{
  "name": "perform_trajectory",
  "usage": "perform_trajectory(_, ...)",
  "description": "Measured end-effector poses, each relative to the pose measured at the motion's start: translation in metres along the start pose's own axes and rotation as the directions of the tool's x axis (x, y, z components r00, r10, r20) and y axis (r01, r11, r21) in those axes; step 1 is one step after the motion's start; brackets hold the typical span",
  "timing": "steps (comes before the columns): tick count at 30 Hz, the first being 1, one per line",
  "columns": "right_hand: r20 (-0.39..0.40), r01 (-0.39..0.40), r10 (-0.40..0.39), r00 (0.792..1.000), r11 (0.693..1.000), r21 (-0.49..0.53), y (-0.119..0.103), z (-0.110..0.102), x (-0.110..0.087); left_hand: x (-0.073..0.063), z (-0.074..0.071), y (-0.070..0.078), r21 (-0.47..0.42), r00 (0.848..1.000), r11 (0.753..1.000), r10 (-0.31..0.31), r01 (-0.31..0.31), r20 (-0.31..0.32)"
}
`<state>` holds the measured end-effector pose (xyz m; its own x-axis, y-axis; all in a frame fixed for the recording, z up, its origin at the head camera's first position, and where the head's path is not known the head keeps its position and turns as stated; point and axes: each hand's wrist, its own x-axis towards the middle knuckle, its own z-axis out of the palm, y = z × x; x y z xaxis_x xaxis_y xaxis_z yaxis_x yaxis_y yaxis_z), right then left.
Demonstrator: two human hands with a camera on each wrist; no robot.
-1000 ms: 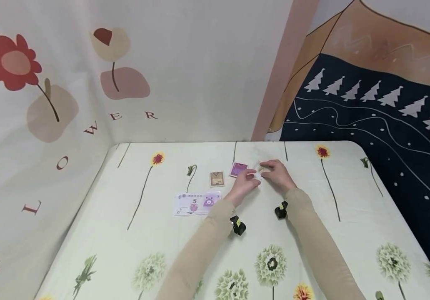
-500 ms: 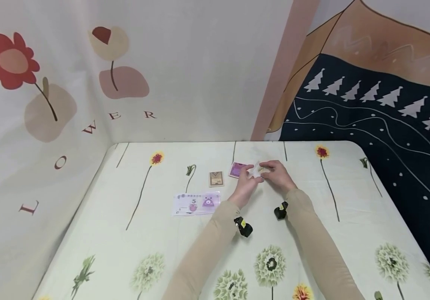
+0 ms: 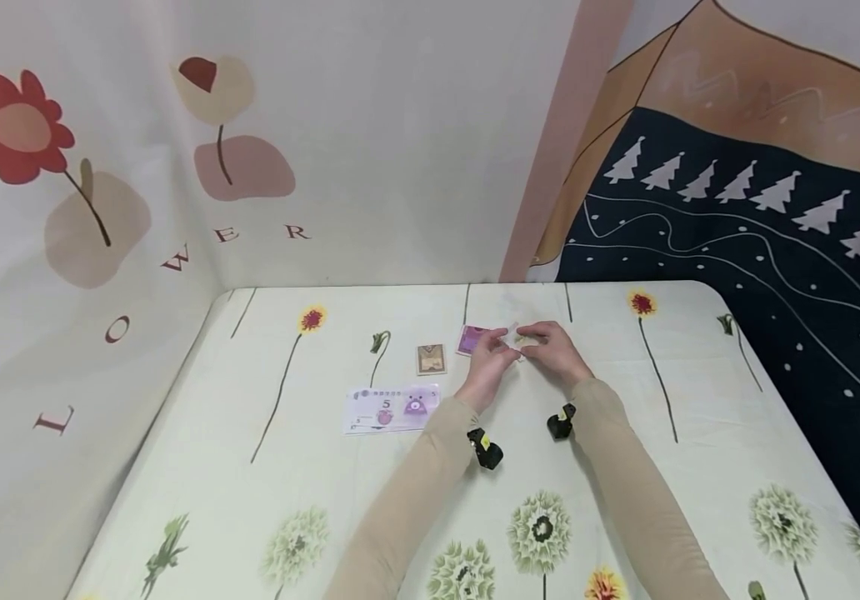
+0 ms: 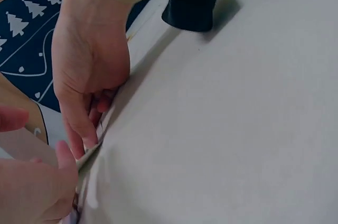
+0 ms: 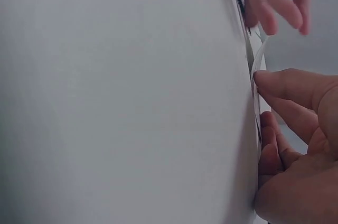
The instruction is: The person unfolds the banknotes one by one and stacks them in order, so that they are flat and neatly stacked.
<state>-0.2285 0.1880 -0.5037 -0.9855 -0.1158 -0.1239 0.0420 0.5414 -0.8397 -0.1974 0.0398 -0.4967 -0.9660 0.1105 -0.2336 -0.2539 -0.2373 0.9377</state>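
Note:
Near the back of the table, both hands meet over a small pale sheet of paper. My right hand pinches it between thumb and finger; in the right wrist view the bent sheet rises from those fingertips. Spread fingers of my left hand lie at the sheet's other edge, seemingly touching it. In the left wrist view a pale sliver of the sheet shows between the left hand and the right hand. A purple square card lies partly behind my left fingers.
A brown square card lies left of the hands. Closer to me is a purple play banknote marked 5, its right end by the left sleeve. The flower-print tablecloth covers the table; a printed curtain hangs behind it.
My left hand has moved right toward the right hand, and its fingers have come to the pale paper. The right hand has stayed nearly in place. Cards and banknote lie as before.

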Motion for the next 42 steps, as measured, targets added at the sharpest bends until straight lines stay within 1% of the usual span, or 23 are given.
perform_trajectory(3,0.002,0.003,-0.003,1.0,1.0,-0.005,0.0,0.001,-0.001,0.002,-0.002,-0.002,0.061,1.0,0.998,0.01,-0.011,0.02)
perform_trajectory(8,-0.003,0.005,-0.005,1.0,1.0,0.0,0.001,0.004,-0.003,0.004,-0.007,-0.007,0.127,0.999,0.991,0.046,-0.044,-0.014)
perform_trajectory(10,-0.003,0.008,-0.008,1.0,1.0,0.009,0.002,0.005,-0.005,0.004,-0.009,-0.008,0.128,0.998,0.99,0.061,-0.057,-0.027)
perform_trajectory(15,-0.003,0.032,-0.032,0.999,0.999,0.029,0.0,0.008,-0.013,0.004,-0.011,-0.009,0.077,0.995,0.993,0.096,-0.094,-0.03)
perform_trajectory(16,-0.007,0.041,-0.041,0.999,0.999,0.03,-0.001,0.009,-0.015,0.004,-0.01,-0.008,0.079,0.994,0.992,0.106,-0.104,-0.03)
perform_trajectory(18,-0.02,0.056,-0.055,0.998,0.998,0.034,-0.002,0.01,-0.018,0.002,-0.011,-0.007,0.104,0.991,0.987,0.127,-0.122,-0.041)
perform_trajectory(20,-0.032,0.068,-0.066,0.997,0.997,0.047,-0.004,0.012,-0.022,0.001,-0.012,-0.005,0.148,0.987,0.979,0.149,-0.139,-0.059)
perform_trajectory(23,-0.05,0.077,-0.074,0.996,0.994,0.073,-0.007,0.015,-0.027,0.0,-0.014,-0.003,0.207,0.981,0.967,0.17,-0.148,-0.093)
perform_trajectory(24,-0.053,0.082,-0.078,0.996,0.994,0.076,-0.008,0.016,-0.028,0.0,-0.015,-0.002,0.211,0.98,0.966,0.174,-0.15,-0.099)
perform_trajectory(26,-0.061,0.09,-0.085,0.994,0.992,0.088,-0.011,0.017,-0.031,-0.001,-0.017,-0.001,0.196,0.98,0.969,0.174,-0.152,-0.101)
perform_trajectory(29,-0.072,0.103,-0.095,0.993,0.989,0.108,-0.014,0.02,-0.033,-0.003,-0.021,0.005,0.133,0.984,0.979,0.164,-0.153,-0.074)
perform_trajectory(31,-0.076,0.111,-0.102,0.992,0.984,0.136,-0.015,0.021,-0.034,-0.007,-0.023,0.013,0.091,0.986,0.984,0.157,-0.153,-0.048)
perform_trajectory(33,-0.079,0.126,-0.114,0.99,0.979,0.159,-0.017,0.021,-0.036,-0.014,-0.026,0.022,0.071,0.988,0.986,0.151,-0.149,-0.023)
perform_trajectory(35,-0.087,0.14,-0.127,0.988,0.975,0.173,-0.02,0.021,-0.037,-0.02,-0.03,0.031,0.072,0.99,0.987,0.144,-0.143,-0.01)
perform_trajectory(38,-0.12,0.164,-0.146,0.982,0.973,0.165,-0.023,0.019,-0.04,-0.024,-0.037,0.036,0.084,0.991,0.988,0.135,-0.133,-0.018)
perform_trajectory(42,-0.159,0.159,-0.133,0.978,0.973,0.166,-0.026,0.017,-0.041,-0.017,-0.049,0.03,0.102,0.99,0.987,0.132,-0.126,-0.056)
